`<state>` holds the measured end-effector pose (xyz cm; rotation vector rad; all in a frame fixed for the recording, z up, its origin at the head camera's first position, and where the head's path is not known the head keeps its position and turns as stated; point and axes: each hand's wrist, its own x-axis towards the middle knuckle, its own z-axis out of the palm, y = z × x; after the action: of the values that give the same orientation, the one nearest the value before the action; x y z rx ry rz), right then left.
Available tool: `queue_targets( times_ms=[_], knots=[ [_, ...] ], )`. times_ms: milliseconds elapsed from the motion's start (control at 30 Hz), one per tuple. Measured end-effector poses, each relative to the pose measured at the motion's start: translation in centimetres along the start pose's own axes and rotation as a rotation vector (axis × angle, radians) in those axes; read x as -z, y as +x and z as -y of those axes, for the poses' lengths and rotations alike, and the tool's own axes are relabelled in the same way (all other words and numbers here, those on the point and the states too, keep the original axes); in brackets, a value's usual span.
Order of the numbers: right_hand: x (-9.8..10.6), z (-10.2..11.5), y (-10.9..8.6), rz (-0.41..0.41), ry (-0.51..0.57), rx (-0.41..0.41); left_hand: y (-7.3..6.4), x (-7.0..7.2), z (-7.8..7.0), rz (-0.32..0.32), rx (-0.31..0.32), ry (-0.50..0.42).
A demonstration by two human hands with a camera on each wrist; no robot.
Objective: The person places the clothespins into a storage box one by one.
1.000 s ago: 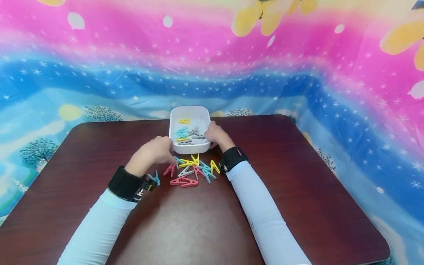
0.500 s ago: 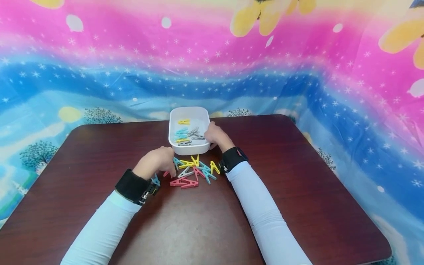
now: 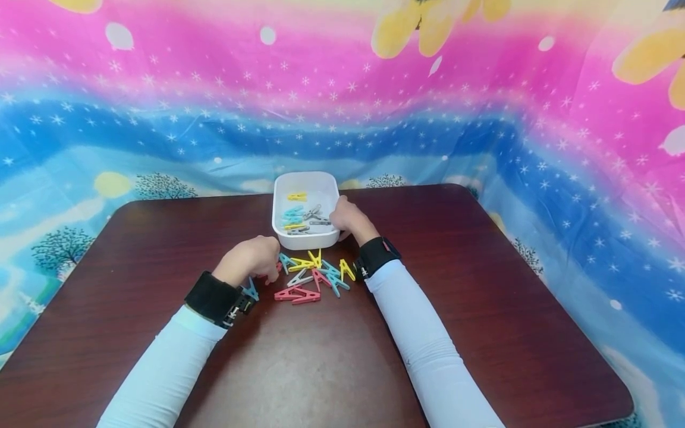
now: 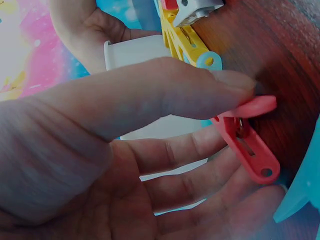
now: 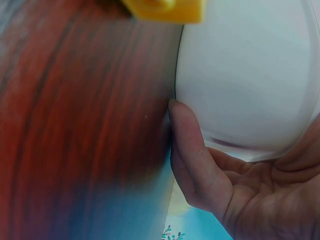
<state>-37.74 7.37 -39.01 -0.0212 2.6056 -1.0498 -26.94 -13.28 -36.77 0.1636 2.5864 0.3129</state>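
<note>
My left hand (image 3: 250,259) is at the left edge of a loose pile of clothespins on the table. In the left wrist view its thumb and fingers pinch a red clothespin (image 4: 254,154), with the thumb over one of its arms. Just behind the pile stands a white plastic box (image 3: 307,241) holding yellow, light blue and metal clips. My right hand (image 3: 350,219) grips the right side of this box; in the right wrist view the fingers (image 5: 192,145) lie along its outer wall near the bottom.
Red clothespins (image 3: 298,294), yellow clothespins (image 3: 302,263), blue clothespins (image 3: 334,277) and a white clothespin (image 3: 299,277) lie in front of the box. One blue clothespin (image 3: 250,289) is beside the left wrist. A patterned cloth (image 3: 235,131) hangs behind the dark wooden table (image 3: 460,267).
My left hand has come down from beside the box's left front corner onto the red clothespin at the pile's left edge and taken hold of it. The right hand stays on the box.
</note>
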Motion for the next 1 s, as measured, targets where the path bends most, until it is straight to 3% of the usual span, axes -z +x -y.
queue_targets(
  times_ms=[133,400,1000],
  knots=[
    [0.1,0.0,0.0,0.000,-0.001,0.004,0.0,0.0,0.2,-0.009,-0.017,-0.019],
    [0.0,0.0,0.3,0.008,-0.002,-0.016,-0.1,-0.1,0.6,-0.037,-0.105,0.027],
    [0.1,0.0,0.2,0.000,-0.003,-0.004,-0.5,0.7,1.2,-0.081,-0.141,0.036]
  ],
)
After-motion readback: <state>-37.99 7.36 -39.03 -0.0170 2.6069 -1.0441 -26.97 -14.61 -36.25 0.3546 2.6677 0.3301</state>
